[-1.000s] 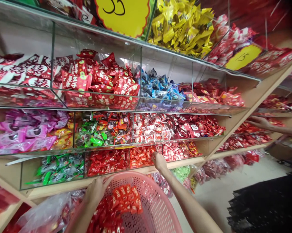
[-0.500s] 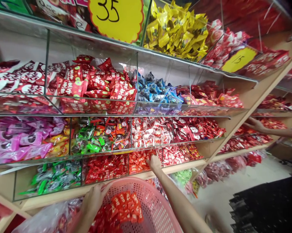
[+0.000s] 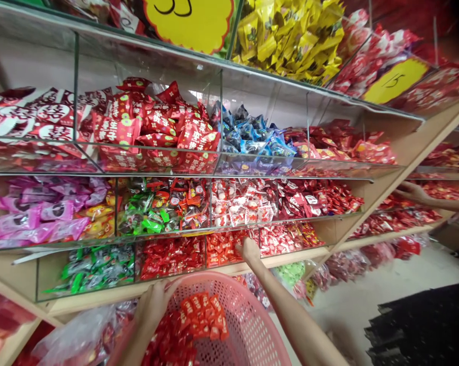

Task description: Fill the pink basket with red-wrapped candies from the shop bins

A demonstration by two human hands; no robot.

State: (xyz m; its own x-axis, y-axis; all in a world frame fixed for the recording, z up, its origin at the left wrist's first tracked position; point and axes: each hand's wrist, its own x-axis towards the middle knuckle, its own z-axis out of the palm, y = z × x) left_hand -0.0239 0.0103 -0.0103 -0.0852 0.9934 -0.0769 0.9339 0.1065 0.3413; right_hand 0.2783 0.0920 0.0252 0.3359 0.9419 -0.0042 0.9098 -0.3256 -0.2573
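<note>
A pink perforated plastic basket (image 3: 248,315) sits low in the view, with red wrapped candies (image 3: 204,317) inside. My left hand (image 3: 153,302) is closed round its left rim. Over the bottom-shelf compartment of small orange-red candies (image 3: 223,249) is my right hand (image 3: 249,250). Its fingers are bent down at the candies and mostly hidden, so what they hold, if anything, cannot be made out.
Glass-divided shelves hold red packets (image 3: 156,122), blue candies (image 3: 255,134), purple candies (image 3: 42,213) and green candies (image 3: 95,269). Another person's hand (image 3: 412,193) reaches in at the right. Plastic bags (image 3: 77,335) lie below the shelves.
The shelves sit slightly further right and higher in the view. My right hand stays at the same compartment, and my left hand remains on the basket rim.
</note>
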